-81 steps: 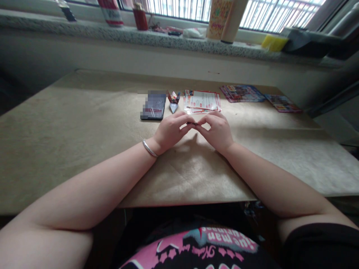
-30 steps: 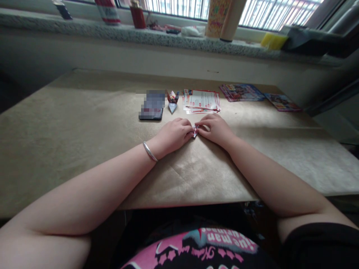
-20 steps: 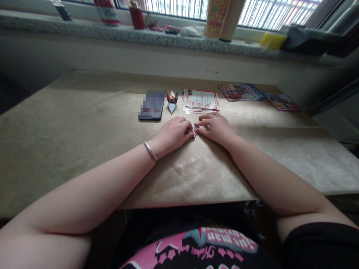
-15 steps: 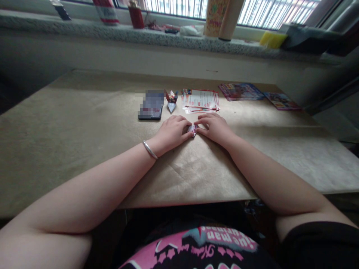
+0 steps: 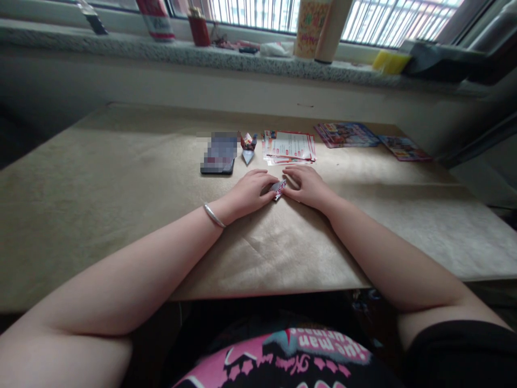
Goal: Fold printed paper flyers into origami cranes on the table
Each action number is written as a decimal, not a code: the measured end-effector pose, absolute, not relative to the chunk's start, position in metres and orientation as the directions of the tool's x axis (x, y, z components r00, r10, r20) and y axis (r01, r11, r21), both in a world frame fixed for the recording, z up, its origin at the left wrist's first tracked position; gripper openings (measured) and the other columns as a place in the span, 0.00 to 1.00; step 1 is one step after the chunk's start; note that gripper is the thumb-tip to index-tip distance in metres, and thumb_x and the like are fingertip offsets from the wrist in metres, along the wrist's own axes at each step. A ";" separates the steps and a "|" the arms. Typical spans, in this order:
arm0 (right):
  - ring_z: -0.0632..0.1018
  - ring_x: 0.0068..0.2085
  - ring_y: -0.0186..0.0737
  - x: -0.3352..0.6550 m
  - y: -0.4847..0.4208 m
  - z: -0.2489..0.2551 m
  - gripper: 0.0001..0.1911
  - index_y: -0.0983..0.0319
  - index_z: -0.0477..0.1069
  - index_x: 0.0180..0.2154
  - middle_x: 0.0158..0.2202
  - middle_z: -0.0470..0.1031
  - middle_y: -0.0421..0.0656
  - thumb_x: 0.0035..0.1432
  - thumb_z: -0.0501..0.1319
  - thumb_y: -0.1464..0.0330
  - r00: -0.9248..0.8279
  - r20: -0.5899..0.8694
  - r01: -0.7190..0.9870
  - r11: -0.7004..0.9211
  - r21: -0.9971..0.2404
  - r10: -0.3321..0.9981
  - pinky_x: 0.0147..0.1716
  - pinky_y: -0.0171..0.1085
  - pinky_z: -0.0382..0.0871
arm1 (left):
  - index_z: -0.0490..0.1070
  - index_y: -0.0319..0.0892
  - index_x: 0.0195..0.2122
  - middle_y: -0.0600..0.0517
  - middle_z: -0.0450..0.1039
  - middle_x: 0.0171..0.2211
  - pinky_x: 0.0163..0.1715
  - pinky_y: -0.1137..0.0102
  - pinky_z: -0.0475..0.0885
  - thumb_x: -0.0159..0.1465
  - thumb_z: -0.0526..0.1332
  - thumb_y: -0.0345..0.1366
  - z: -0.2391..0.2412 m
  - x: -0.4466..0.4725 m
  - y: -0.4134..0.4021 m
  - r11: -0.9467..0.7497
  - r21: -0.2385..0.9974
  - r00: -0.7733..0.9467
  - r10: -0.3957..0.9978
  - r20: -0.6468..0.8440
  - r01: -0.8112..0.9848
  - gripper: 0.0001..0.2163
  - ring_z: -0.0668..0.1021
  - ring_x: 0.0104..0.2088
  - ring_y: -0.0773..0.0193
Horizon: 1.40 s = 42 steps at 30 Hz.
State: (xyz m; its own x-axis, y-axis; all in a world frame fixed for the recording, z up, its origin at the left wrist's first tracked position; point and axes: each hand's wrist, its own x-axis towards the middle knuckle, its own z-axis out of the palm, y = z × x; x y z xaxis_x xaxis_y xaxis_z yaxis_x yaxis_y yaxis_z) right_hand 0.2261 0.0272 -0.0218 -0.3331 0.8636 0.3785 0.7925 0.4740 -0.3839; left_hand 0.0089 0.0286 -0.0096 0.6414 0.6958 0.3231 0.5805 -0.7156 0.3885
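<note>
Hands [image 5: 251,189] at folded paper [image 5: 279,189] — beige table [image 5: 141,178], speckled sill [image 5: 242,61], window [image 5: 258,15]

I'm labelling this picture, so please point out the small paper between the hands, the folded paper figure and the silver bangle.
Small paper [image 5: 279,189]: head view, its visible middle.
Folded paper figure [image 5: 248,145]: head view, patterned middle.
Silver bangle [image 5: 212,216]: head view, outer band.

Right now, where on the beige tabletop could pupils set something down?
Bare: left of the dark rectangular device; right of the right hand, nearer than the colourful printed sheets. Crowded: the row of device, multicoloured folded-paper figure and white red-edged papers; between left hand and right hand, around the small patterned paper.
</note>
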 end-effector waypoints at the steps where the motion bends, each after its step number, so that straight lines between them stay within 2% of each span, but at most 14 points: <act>1: 0.73 0.59 0.53 0.226 0.027 -0.021 0.22 0.61 0.77 0.49 0.55 0.76 0.52 0.53 0.69 0.60 -0.338 0.372 0.792 0.474 -0.384 0.865 0.60 0.54 0.65 | 0.75 0.40 0.50 0.46 0.78 0.49 0.60 0.55 0.66 0.66 0.60 0.38 -0.009 0.008 0.028 -0.710 0.398 0.637 0.701 0.322 0.580 0.13 0.72 0.58 0.50; 6: 0.74 0.57 0.52 0.225 0.027 -0.020 0.14 0.60 0.77 0.39 0.54 0.77 0.51 0.51 0.70 0.61 -0.351 0.363 0.767 0.487 -0.417 0.863 0.59 0.53 0.65 | 0.77 0.41 0.44 0.46 0.78 0.43 0.57 0.56 0.68 0.65 0.61 0.37 -0.006 0.007 0.027 -0.714 0.400 0.635 0.697 0.334 0.574 0.10 0.74 0.52 0.53; 11: 0.77 0.53 0.48 0.222 0.027 -0.018 0.06 0.60 0.73 0.28 0.49 0.79 0.49 0.52 0.69 0.68 -0.337 0.381 0.670 0.503 -0.546 0.861 0.56 0.50 0.66 | 0.75 0.41 0.45 0.47 0.77 0.43 0.56 0.58 0.68 0.65 0.60 0.36 -0.011 0.008 0.027 -0.733 0.374 0.627 0.680 0.379 0.569 0.09 0.73 0.51 0.54; 14: 0.78 0.48 0.45 0.217 0.021 -0.014 0.05 0.59 0.72 0.29 0.44 0.80 0.46 0.52 0.68 0.70 -0.295 0.425 0.590 0.513 -0.623 0.856 0.53 0.48 0.68 | 0.74 0.40 0.47 0.47 0.77 0.44 0.55 0.60 0.68 0.65 0.61 0.35 -0.011 0.008 0.025 -0.724 0.391 0.600 0.690 0.405 0.569 0.10 0.73 0.51 0.55; 17: 0.78 0.40 0.42 0.212 0.014 -0.008 0.05 0.58 0.71 0.30 0.35 0.79 0.41 0.54 0.67 0.67 -0.235 0.478 0.509 0.526 -0.682 0.846 0.46 0.45 0.71 | 0.74 0.39 0.48 0.45 0.76 0.47 0.56 0.61 0.68 0.65 0.61 0.35 -0.006 0.007 0.023 -0.688 0.409 0.518 0.723 0.458 0.599 0.12 0.74 0.51 0.56; 19: 0.77 0.37 0.40 0.210 0.009 -0.006 0.06 0.58 0.71 0.30 0.32 0.78 0.39 0.56 0.66 0.66 -0.213 0.503 0.462 0.540 -0.704 0.838 0.42 0.43 0.72 | 0.75 0.40 0.49 0.46 0.77 0.46 0.54 0.62 0.68 0.65 0.61 0.34 -0.002 0.007 0.022 -0.687 0.431 0.527 0.726 0.442 0.585 0.12 0.75 0.49 0.57; 22: 0.78 0.36 0.38 0.206 0.005 -0.005 0.08 0.57 0.68 0.32 0.32 0.77 0.38 0.55 0.66 0.63 -0.181 0.504 0.399 0.531 -0.747 0.845 0.38 0.40 0.73 | 0.77 0.40 0.44 0.48 0.79 0.39 0.46 0.66 0.70 0.65 0.61 0.36 0.001 0.006 0.021 -0.670 0.480 0.541 0.741 0.397 0.566 0.09 0.77 0.42 0.59; 26: 0.78 0.32 0.34 0.203 0.005 -0.008 0.18 0.55 0.62 0.38 0.35 0.78 0.36 0.51 0.69 0.60 -0.127 0.487 0.288 0.502 -0.816 0.864 0.33 0.37 0.73 | 0.79 0.41 0.37 0.50 0.79 0.34 0.42 0.68 0.69 0.64 0.64 0.39 0.001 0.006 0.020 -0.652 0.505 0.485 0.758 0.436 0.565 0.08 0.77 0.36 0.61; 30: 0.78 0.31 0.33 0.204 0.005 -0.009 0.19 0.55 0.64 0.40 0.34 0.77 0.36 0.51 0.69 0.61 -0.148 0.490 0.279 0.511 -0.813 0.859 0.31 0.35 0.72 | 0.79 0.41 0.36 0.51 0.80 0.33 0.43 0.69 0.69 0.63 0.64 0.39 0.003 0.005 0.020 -0.628 0.580 0.447 0.778 0.441 0.520 0.08 0.77 0.35 0.63; 33: 0.78 0.33 0.34 0.204 0.002 -0.005 0.16 0.57 0.68 0.40 0.35 0.78 0.38 0.52 0.69 0.62 -0.184 0.479 0.348 0.513 -0.785 0.858 0.32 0.36 0.72 | 0.79 0.40 0.36 0.51 0.81 0.36 0.43 0.69 0.70 0.62 0.63 0.38 0.003 0.004 0.021 -0.565 0.707 0.438 0.812 0.385 0.426 0.08 0.78 0.37 0.63; 37: 0.77 0.33 0.35 0.204 -0.001 -0.002 0.09 0.58 0.73 0.38 0.35 0.79 0.40 0.56 0.66 0.64 -0.238 0.505 0.404 0.557 -0.725 0.830 0.34 0.37 0.72 | 0.79 0.38 0.38 0.49 0.81 0.38 0.45 0.69 0.71 0.60 0.66 0.42 0.000 0.002 0.025 -0.459 0.846 0.480 0.826 0.294 0.270 0.12 0.79 0.39 0.61; 42: 0.75 0.32 0.35 0.202 -0.002 0.000 0.04 0.59 0.76 0.33 0.31 0.78 0.40 0.58 0.65 0.65 -0.240 0.584 0.460 0.621 -0.635 0.776 0.32 0.36 0.69 | 0.80 0.38 0.37 0.48 0.81 0.39 0.49 0.67 0.71 0.59 0.67 0.47 -0.001 0.000 0.029 -0.418 0.874 0.522 0.817 0.244 0.246 0.15 0.79 0.43 0.59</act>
